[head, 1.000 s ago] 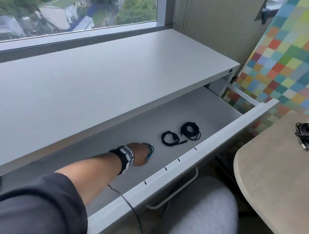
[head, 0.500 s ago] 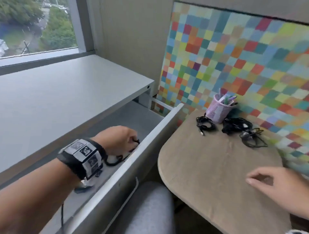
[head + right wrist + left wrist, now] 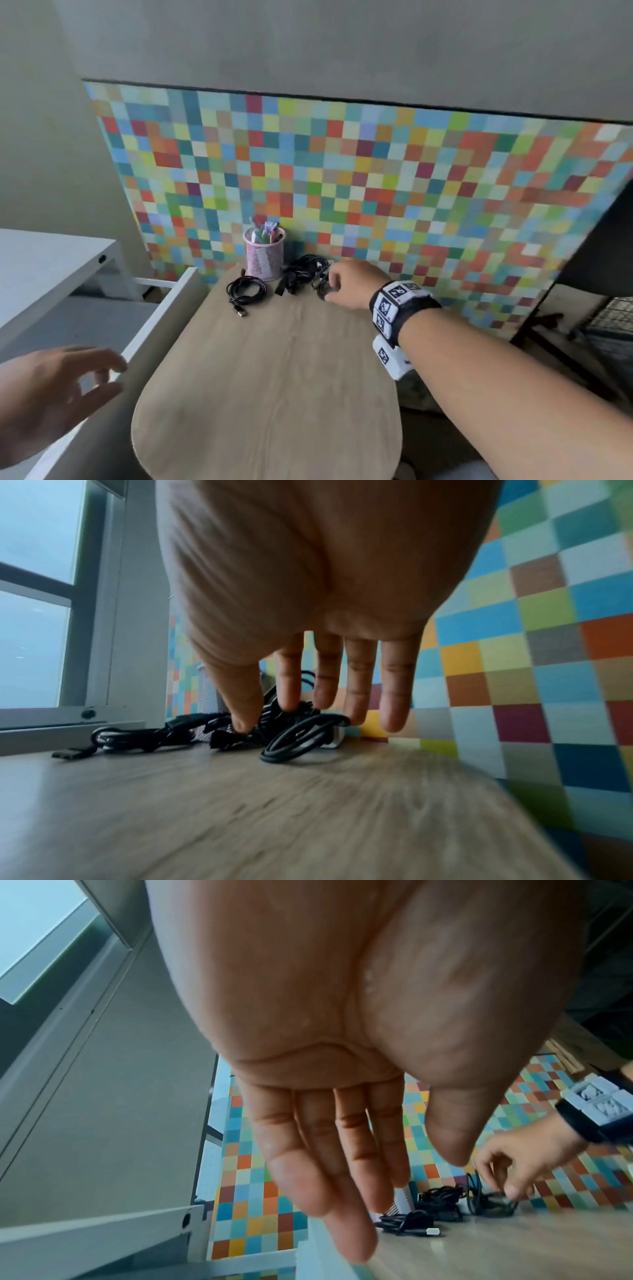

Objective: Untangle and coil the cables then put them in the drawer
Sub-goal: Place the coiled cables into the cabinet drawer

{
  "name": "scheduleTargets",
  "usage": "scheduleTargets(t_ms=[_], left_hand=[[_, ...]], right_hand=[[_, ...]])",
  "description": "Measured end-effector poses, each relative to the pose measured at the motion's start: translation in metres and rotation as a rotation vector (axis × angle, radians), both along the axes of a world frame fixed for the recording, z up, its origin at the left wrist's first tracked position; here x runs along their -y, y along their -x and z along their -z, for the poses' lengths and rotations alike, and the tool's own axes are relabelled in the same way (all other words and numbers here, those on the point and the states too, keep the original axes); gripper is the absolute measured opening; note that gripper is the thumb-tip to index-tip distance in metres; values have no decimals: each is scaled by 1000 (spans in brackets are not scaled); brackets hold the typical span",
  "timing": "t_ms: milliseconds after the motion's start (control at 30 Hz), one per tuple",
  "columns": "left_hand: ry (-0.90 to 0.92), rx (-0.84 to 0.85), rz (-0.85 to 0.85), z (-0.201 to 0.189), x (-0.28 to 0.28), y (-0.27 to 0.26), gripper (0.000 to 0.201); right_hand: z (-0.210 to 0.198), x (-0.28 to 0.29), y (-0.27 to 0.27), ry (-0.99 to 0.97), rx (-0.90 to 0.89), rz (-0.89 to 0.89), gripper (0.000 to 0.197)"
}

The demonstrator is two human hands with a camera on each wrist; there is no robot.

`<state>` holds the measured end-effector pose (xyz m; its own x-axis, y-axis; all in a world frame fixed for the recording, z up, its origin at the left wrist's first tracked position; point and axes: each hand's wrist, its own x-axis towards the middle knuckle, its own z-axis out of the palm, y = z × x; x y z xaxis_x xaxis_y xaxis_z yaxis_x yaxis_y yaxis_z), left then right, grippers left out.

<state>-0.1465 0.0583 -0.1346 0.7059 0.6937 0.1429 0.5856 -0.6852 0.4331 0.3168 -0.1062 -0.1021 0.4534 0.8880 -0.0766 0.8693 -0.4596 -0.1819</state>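
Observation:
Three black cable bundles lie at the far end of the wooden table (image 3: 274,377). The left one is a coiled cable (image 3: 246,291) with a USB plug. Beside it sits a tangled bundle (image 3: 299,274). My right hand (image 3: 325,287) reaches over the right-hand loose cable (image 3: 321,291), fingers nearly straight, thumb and fingertips (image 3: 287,702) touching the strands (image 3: 301,737). My left hand (image 3: 113,375) hovers empty and spread above the white drawer front (image 3: 161,322); the wrist view shows its bare palm and fingers (image 3: 325,1164). What lies inside the drawer is out of sight.
A pink mesh pen cup (image 3: 264,255) stands left of the cables against the coloured checkered wall panel (image 3: 376,178). The white desk top (image 3: 41,267) is at the left above the drawer. A dark stand and wire rack (image 3: 613,329) sit at the right.
The view swung right from the drawer to the table. My left hand left the drawer and now hovers empty. My right hand moved forward across the table onto the cables.

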Motion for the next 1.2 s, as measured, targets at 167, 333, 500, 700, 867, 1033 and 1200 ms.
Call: scheduleTargets(t_ms=[167, 333, 500, 700, 867, 1033, 1200], left_hand=[[56, -50, -20, -15, 9, -1, 26], [-22, -61, 13, -43, 23, -12, 21], [-134, -66, 106, -63, 40, -27, 22], [-186, -139, 255, -95, 73, -68, 8], [-293, -145, 365, -113, 103, -125, 45], [-397, -143, 425, -106, 126, -177, 76], [-376, 217, 528, -93, 125, -200, 31]], right_hand=[[25, -23, -3, 124, 38, 40, 27], [35, -32, -13, 81, 6, 134, 58], [19, -10, -2, 65, 1, 73, 22], [-5, 22, 15, -149, -132, 22, 34], [-34, 47, 49, -359, -233, -95, 14], [-63, 64, 94, -425, -339, -211, 16], [-65, 81, 106, -492, -603, -187, 28]])
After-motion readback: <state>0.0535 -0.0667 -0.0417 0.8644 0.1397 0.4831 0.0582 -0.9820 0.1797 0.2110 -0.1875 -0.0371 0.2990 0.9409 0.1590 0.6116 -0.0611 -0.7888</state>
